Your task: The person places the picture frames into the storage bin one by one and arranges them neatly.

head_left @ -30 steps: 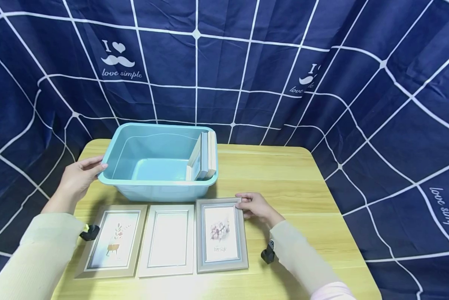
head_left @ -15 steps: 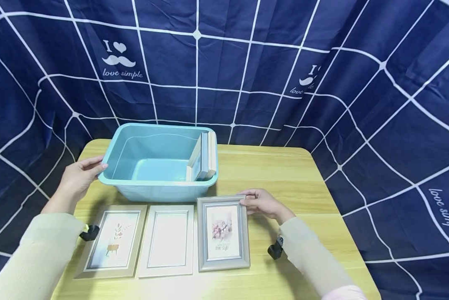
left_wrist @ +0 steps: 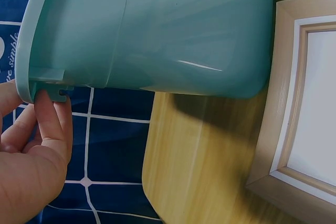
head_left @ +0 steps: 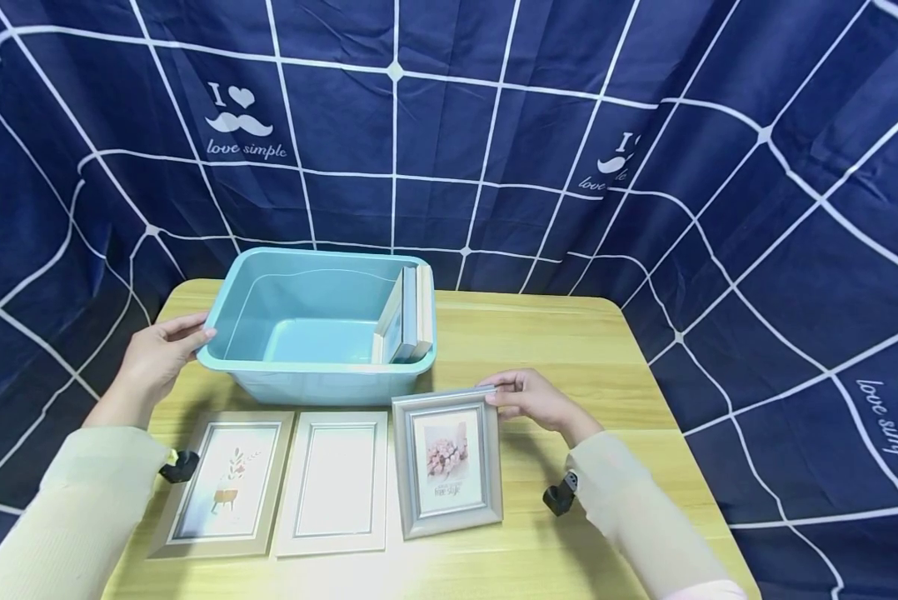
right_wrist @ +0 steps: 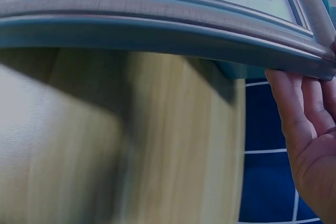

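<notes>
My left hand [head_left: 157, 354] grips the left rim of a light blue plastic tub [head_left: 314, 379], fingers under the lip in the left wrist view. With my right hand [head_left: 535, 402] I pinch the upper right corner of a grey picture frame [head_left: 449, 462] showing pink flowers. Its top is tilted up, and in the right wrist view a gap with shadow shows beneath its side. Left of it lie a white picture frame [head_left: 334, 483] with a blank insert and a beige picture frame [head_left: 227, 487] with a plant picture. Several frames [head_left: 411, 312] stand upright at the tub's right end.
Everything sits on a light wooden table [head_left: 539, 333] with rounded corners. A dark blue curtain [head_left: 449, 125] with white grid lines hangs around its back and sides. Small black devices, such as the wrist camera [head_left: 560, 494], hang at both sleeves.
My right hand has moved slightly right and up, raising the top of the grey picture frame from nearly flat to tilted. The left hand and tub have stayed put.
</notes>
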A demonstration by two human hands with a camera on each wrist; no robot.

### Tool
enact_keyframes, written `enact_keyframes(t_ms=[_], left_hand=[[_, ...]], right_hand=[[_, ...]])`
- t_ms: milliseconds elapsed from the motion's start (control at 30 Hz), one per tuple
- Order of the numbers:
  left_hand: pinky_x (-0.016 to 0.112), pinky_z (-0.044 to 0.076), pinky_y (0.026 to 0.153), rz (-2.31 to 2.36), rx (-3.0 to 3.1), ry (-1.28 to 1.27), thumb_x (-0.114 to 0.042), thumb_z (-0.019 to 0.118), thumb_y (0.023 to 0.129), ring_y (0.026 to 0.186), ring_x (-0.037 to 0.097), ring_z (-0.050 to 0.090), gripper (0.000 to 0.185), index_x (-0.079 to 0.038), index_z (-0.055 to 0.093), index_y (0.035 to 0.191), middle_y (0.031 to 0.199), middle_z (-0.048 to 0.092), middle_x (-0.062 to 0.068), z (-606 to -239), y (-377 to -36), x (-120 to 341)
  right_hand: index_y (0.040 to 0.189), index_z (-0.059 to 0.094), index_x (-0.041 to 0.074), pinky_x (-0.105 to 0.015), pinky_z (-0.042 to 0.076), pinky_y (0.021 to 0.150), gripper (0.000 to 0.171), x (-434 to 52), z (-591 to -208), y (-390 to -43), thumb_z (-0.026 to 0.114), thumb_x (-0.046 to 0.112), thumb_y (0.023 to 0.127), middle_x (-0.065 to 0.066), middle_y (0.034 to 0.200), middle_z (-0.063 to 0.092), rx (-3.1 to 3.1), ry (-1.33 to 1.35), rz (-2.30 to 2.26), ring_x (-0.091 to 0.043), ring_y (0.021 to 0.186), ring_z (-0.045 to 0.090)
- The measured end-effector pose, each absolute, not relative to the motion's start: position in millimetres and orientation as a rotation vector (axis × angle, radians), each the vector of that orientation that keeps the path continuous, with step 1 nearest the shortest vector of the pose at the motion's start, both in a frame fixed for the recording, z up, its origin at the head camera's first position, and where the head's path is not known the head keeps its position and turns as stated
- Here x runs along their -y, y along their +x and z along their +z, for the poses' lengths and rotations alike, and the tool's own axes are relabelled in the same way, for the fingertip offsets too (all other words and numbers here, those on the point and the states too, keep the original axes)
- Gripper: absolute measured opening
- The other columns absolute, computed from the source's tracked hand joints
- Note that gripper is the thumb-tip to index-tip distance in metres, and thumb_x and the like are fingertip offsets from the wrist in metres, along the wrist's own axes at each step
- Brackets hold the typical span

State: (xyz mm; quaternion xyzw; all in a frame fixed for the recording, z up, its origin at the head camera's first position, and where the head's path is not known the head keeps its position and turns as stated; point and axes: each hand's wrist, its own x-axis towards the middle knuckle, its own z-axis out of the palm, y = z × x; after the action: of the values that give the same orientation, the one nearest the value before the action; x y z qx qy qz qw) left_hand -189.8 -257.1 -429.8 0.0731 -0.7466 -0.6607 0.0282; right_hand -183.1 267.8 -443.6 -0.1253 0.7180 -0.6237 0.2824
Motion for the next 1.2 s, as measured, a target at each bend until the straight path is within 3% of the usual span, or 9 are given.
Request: enact_keyframes(t_ms=[300,467,600,700,800,900,1200], left_hand=[[0.011,0.051,0.066,-2.013,2.352,0.259,-0.010,0.062,0.093,0.075,-0.007,0.060,0.058,0.017,0.035,0.136,0.081,0.061,-0.025,-422,-185,252],[0.012,0.051,0.067,-1.991,2.362,0.242,-0.017,0.067,0.091,0.077,-0.006,0.060,0.061,0.015,0.040,0.135,0.085,0.060,-0.024,-427,-187,254],[0.014,0.052,0.068,-2.012,2.321,0.232,-0.022,0.071,0.088,0.079,-0.003,0.061,0.059,0.010,0.048,0.132,0.091,0.062,-0.014,-434,-190,259],[0.013,0.052,0.068,-2.003,2.334,0.239,-0.020,0.069,0.089,0.079,-0.003,0.061,0.058,0.011,0.047,0.133,0.090,0.062,-0.015,-432,-190,258],[0.012,0.051,0.068,-1.965,2.384,0.247,-0.016,0.065,0.092,0.077,-0.006,0.060,0.060,0.015,0.039,0.136,0.085,0.060,-0.024,-426,-188,254],[0.011,0.051,0.066,-1.968,2.392,0.257,-0.012,0.062,0.093,0.075,-0.008,0.059,0.058,0.017,0.036,0.136,0.081,0.059,-0.026,-422,-187,252],[0.012,0.051,0.066,-1.999,2.370,0.251,-0.011,0.062,0.093,0.074,-0.007,0.059,0.058,0.018,0.035,0.136,0.081,0.060,-0.025,-417,-184,250]], right_hand=[[0.110,0.061,-0.013,-0.039,0.057,0.071,0.028,-271,-420,-182,0.066,-0.001,0.085,-0.007,0.087,0.068,-1.980,-0.452,-1.676,-0.016,0.076,0.066],[0.110,0.057,-0.019,-0.038,0.058,0.069,0.036,-274,-406,-180,0.070,0.001,0.083,-0.007,0.085,0.068,-2.030,-0.572,-1.648,-0.014,0.075,0.064],[0.108,0.058,-0.019,-0.032,0.058,0.066,0.039,-275,-395,-179,0.074,0.004,0.082,-0.006,0.083,0.068,-2.057,-0.662,-1.650,-0.012,0.072,0.062],[0.105,0.064,-0.011,-0.028,0.057,0.064,0.030,-276,-387,-178,0.075,0.005,0.081,-0.007,0.084,0.068,-2.063,-0.726,-1.675,-0.011,0.071,0.062],[0.102,0.071,0.005,-0.026,0.056,0.064,0.021,-275,-379,-178,0.075,0.005,0.081,-0.007,0.084,0.069,-2.072,-0.781,-1.705,-0.010,0.071,0.061],[0.101,0.072,0.018,-0.026,0.056,0.065,0.024,-273,-369,-177,0.074,0.004,0.081,-0.004,0.088,0.069,-2.068,-0.804,-1.749,-0.010,0.073,0.062],[0.104,0.071,0.019,-0.023,0.055,0.066,0.024,-260,-347,-177,0.076,0.012,0.081,0.001,0.094,0.069,-1.966,-0.908,-1.990,-0.008,0.079,0.063]])
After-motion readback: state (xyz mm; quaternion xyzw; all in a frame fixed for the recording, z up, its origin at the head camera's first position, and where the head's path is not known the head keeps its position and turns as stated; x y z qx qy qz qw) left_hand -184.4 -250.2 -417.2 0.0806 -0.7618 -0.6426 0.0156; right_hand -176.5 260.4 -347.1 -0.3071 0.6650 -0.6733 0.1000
